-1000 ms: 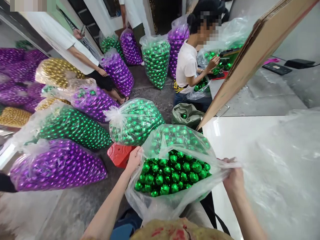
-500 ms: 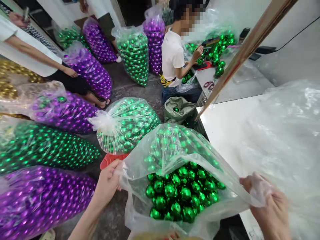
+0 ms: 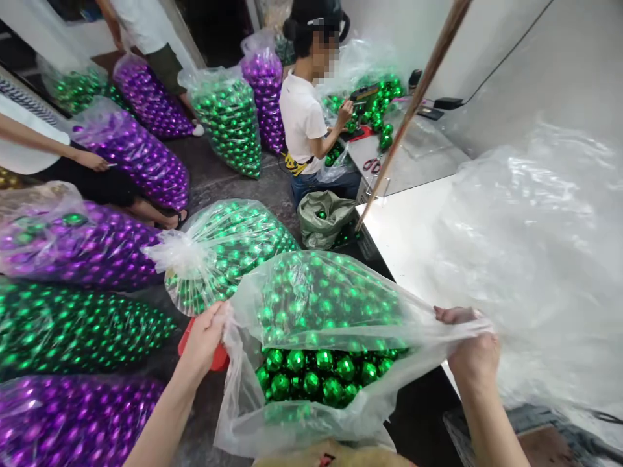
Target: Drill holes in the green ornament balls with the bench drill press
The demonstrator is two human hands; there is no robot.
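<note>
White bench (image 3: 403, 227) at the right, the bag (image 3: 311, 305) of green balls (image 3: 332, 390) sits low in front, left hand (image 3: 204, 337) and right hand (image 3: 474, 353) each with a closed grip on its rim, where an even outward pull should hold the mouth taut

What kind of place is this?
Probably a small packing workshop for ornaments: filled clear sacks of purple balls, an open bag of green balls between two hands, and a seated worker at a bench.
</note>
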